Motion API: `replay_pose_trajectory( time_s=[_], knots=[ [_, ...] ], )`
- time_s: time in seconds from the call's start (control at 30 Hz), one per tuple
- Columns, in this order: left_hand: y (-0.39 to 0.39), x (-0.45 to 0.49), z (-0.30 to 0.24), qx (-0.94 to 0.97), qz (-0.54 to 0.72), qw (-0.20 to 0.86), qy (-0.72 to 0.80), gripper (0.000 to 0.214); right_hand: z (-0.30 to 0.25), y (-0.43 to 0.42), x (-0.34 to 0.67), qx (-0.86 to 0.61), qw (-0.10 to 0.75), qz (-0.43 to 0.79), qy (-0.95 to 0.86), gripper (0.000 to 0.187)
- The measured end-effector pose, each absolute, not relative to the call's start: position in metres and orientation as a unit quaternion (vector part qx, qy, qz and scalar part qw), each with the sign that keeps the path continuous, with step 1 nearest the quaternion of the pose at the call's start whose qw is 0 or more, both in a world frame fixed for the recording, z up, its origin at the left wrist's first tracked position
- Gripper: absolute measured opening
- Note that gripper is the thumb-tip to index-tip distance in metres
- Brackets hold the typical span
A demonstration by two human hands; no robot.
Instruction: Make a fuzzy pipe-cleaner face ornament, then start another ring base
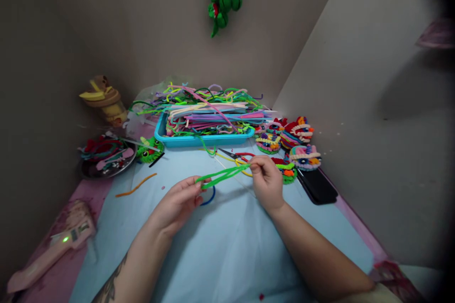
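Note:
A bright green pipe cleaner (223,176), doubled into a long narrow loop, stretches between my two hands above the blue table cover. My left hand (185,196) pinches its wider, bent end between thumb and fingers. At the other end, my right hand (266,180) is closed on the point where the strands come together. Below my left fingers a dark blue pipe cleaner (212,197) curves out; whether the hand touches it I cannot tell. Just behind the right hand lie scissors (236,156) with red and yellow handles, partly hidden by that hand.
A blue tray (206,140) heaped with colourful pipe cleaners stands at the back. Fuzzy animal-face pieces (304,157) and a black phone (317,186) lie right. Left are a metal bowl (122,166), a green fuzzy piece (149,150), an orange pipe cleaner (137,186) and a pink glue gun (59,246).

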State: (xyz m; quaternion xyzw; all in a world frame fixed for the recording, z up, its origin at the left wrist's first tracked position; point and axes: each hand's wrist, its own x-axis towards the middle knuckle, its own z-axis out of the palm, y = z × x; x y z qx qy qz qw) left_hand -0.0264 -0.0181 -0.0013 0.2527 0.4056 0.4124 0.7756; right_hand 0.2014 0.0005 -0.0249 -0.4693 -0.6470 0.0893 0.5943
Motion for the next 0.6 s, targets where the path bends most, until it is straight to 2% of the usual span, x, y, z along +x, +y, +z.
replay_pose_trajectory(
  time_s=[0.3,0.47,0.6],
  knots=[
    [-0.012,-0.039,0.003,0.247,0.46,0.758,0.39,0.025,-0.03,0.001,0.192,-0.491,0.578,0.251,-0.602,0.02],
    [-0.015,-0.027,0.003,0.359,0.524,0.646,0.423,0.044,-0.039,0.001,0.177,-0.488,0.611,0.42,-0.461,0.025],
    [-0.02,-0.012,-0.007,0.48,0.443,0.562,0.508,0.027,-0.04,-0.009,0.157,-0.45,0.585,0.539,-0.406,0.03]
  ],
)
